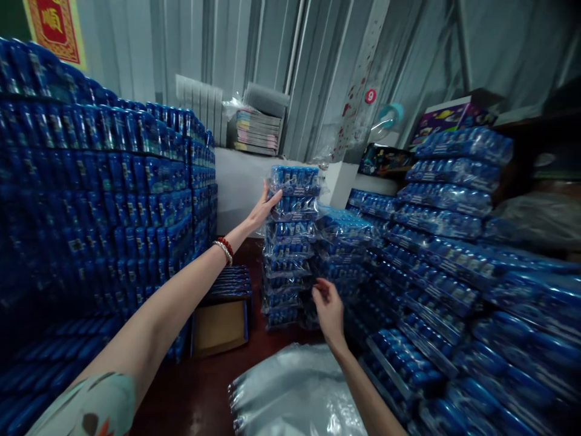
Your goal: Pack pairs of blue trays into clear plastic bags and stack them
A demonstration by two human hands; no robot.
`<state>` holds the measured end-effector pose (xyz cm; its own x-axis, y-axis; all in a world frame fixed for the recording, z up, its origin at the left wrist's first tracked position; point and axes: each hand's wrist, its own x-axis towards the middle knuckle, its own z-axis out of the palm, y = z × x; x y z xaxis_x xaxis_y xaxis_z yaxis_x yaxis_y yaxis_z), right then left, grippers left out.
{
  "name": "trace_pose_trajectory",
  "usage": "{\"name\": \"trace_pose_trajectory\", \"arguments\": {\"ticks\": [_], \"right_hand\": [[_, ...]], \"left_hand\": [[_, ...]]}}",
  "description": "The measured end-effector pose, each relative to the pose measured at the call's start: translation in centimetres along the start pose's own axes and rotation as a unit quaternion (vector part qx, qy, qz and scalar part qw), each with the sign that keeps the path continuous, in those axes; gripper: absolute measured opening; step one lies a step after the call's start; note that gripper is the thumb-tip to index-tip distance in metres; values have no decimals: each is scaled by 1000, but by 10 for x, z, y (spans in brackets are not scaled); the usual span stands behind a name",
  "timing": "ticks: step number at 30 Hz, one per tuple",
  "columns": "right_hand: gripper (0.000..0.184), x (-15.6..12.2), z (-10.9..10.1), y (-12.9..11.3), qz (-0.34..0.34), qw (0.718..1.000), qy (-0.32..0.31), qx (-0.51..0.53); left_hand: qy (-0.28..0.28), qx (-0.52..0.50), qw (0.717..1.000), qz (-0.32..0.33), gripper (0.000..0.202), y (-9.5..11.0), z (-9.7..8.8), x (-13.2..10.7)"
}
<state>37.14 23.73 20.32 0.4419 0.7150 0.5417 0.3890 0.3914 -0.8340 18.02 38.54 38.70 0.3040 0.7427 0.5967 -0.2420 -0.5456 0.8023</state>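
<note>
My left hand [267, 204] reaches forward and rests against the left front corner of a tall stack of plastic-wrapped packs of blue cans or bottles [290, 230]. It touches the stack near the top pack [295, 180], thumb and fingers stretched out and apart. Lower down, my right hand [330, 307] hovers in front of the stack's right side. Its fingers are loosely bent with a gap to the thumb, and nothing shows in them. Just behind it stands a second, shorter stack of wrapped blue packs [347, 227].
A wall of blue containers [100, 175] rises on the left. More wrapped packs [445, 218] are piled on the right. An open cardboard box [220, 327] sits on the dark red floor [190, 393]. Clear plastic bags [299, 393] lie in front. Paper stacks [258, 130] stand behind.
</note>
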Motion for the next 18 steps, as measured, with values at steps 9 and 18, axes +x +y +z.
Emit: {"name": "trace_pose_trajectory", "arguments": {"ticks": [9, 18], "right_hand": [[111, 124, -51, -37, -125, 951, 158, -235], [113, 157, -29, -46, 19, 965, 125, -230]], "left_hand": [[38, -61, 997, -24, 90, -30, -3, -3], [42, -55, 997, -32, 84, -35, 3, -11]]}}
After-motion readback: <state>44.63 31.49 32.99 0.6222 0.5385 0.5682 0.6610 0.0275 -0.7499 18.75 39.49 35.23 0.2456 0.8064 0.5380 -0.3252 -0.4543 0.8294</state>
